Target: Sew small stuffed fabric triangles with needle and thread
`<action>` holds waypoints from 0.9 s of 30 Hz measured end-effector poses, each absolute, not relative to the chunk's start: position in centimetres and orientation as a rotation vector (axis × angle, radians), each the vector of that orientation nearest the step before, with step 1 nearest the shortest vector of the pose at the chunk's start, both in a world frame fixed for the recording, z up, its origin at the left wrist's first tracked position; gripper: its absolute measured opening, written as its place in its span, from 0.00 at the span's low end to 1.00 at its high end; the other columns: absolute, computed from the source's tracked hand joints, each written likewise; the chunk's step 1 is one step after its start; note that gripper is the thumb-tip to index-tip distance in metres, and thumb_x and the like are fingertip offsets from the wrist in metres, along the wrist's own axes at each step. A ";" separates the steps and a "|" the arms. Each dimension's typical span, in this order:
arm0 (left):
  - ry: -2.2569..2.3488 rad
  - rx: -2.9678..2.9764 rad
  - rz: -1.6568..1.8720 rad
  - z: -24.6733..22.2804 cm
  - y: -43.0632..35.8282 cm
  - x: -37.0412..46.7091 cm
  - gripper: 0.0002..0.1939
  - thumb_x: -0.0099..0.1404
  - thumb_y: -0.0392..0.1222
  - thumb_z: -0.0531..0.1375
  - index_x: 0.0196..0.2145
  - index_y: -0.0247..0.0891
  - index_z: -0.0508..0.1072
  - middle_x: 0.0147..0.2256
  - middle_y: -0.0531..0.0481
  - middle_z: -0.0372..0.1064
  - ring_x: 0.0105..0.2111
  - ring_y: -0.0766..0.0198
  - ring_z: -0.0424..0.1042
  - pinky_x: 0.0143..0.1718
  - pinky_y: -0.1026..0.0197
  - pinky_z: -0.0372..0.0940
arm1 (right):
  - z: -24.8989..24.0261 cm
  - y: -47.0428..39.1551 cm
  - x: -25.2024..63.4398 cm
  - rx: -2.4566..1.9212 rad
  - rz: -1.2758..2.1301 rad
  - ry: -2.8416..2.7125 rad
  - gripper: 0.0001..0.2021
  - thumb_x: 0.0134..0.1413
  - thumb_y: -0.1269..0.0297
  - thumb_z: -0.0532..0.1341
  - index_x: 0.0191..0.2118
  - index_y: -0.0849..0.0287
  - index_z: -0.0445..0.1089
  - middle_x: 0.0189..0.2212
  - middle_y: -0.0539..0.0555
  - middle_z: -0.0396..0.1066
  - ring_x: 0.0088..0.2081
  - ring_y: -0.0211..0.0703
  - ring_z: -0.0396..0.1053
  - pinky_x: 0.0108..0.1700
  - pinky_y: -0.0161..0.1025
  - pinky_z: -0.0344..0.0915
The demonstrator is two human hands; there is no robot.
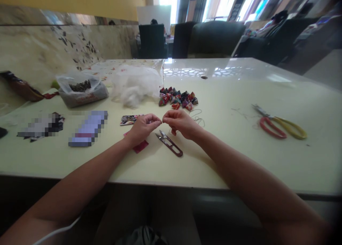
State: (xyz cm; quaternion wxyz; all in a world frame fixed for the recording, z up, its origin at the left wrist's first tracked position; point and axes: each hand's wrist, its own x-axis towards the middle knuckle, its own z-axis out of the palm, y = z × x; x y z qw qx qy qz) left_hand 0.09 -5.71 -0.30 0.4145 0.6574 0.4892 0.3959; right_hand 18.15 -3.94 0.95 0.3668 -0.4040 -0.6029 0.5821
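Both hands meet almost fingertip to fingertip above the table. My left hand [145, 126] is closed in a pinch; what sits between its fingertips is too small to make out. My right hand [183, 123] pinches too, and thin dark thread [198, 118] lies in loops beside and behind it. Below the hands lie thread snips [169, 144] with a dark frame, blades pointing up and left. A patterned fabric piece [128, 120] is partly covered by my left hand, and a pink-red fabric piece [140, 146] shows under that wrist.
Small stuffed fabric pieces [179, 97] are heaped behind the hands. Further left are a bag of white stuffing [133, 92], a plastic bag with dark dried bits [82, 93], and a blurred-out phone-like object [88, 128]. Scissors [280, 124] with red and yellow handles lie right.
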 end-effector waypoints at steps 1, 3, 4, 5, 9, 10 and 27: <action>1.219 1.624 0.992 -0.3 -5.7 0.1 0.14 0.60 0.50 0.63 0.33 0.35 0.72 0.19 0.59 0.57 0.18 0.74 0.51 0.20 0.67 0.47 | 1.0 -3.9 18.2 -1.030 1.507 -1.538 0.06 0.50 0.68 0.63 0.26 0.61 0.67 0.17 0.43 0.54 0.18 0.28 0.52 0.15 0.28 0.58; 1.200 1.566 0.985 -0.4 -5.8 0.1 0.14 0.60 0.50 0.63 0.33 0.35 0.72 0.18 0.60 0.55 0.17 0.74 0.50 0.19 0.67 0.47 | 1.2 -4.0 18.3 -1.024 1.528 -1.526 0.05 0.52 0.68 0.63 0.27 0.61 0.67 0.17 0.42 0.53 0.18 0.28 0.52 0.16 0.28 0.58; 1.192 1.538 0.978 -0.4 -5.8 0.1 0.14 0.60 0.50 0.63 0.33 0.35 0.71 0.18 0.60 0.54 0.16 0.74 0.50 0.18 0.68 0.46 | 1.2 -4.0 18.4 -1.026 1.542 -1.523 0.05 0.52 0.68 0.62 0.27 0.61 0.67 0.16 0.42 0.52 0.17 0.28 0.51 0.16 0.28 0.58; 1.186 1.512 0.974 -0.4 -5.8 0.1 0.14 0.60 0.50 0.63 0.34 0.36 0.71 0.18 0.60 0.53 0.16 0.74 0.49 0.17 0.68 0.45 | 1.3 -4.0 18.4 -1.026 1.557 -1.521 0.05 0.53 0.68 0.62 0.28 0.61 0.67 0.16 0.41 0.51 0.17 0.28 0.50 0.16 0.28 0.58; 1.180 1.466 0.985 -0.5 -5.8 0.1 0.14 0.60 0.50 0.63 0.34 0.36 0.71 0.18 0.61 0.52 0.15 0.74 0.49 0.16 0.68 0.44 | 1.0 -3.7 18.7 -1.001 1.568 -1.541 0.04 0.53 0.67 0.63 0.31 0.61 0.69 0.17 0.42 0.52 0.17 0.28 0.50 0.16 0.28 0.58; 1.183 1.466 0.989 -0.5 -5.8 0.1 0.14 0.60 0.50 0.63 0.33 0.36 0.71 0.18 0.60 0.52 0.15 0.75 0.49 0.16 0.68 0.45 | 0.9 -3.7 18.7 -0.991 1.557 -1.558 0.04 0.52 0.66 0.64 0.32 0.62 0.70 0.18 0.42 0.54 0.18 0.28 0.52 0.15 0.28 0.58; 1.136 1.478 0.939 -0.3 -5.9 0.1 0.13 0.62 0.50 0.62 0.33 0.36 0.69 0.18 0.61 0.50 0.16 0.75 0.49 0.17 0.67 0.44 | 0.8 -3.9 18.2 -0.977 1.678 -1.522 0.03 0.46 0.72 0.60 0.29 0.59 0.65 0.16 0.41 0.52 0.17 0.29 0.51 0.16 0.30 0.62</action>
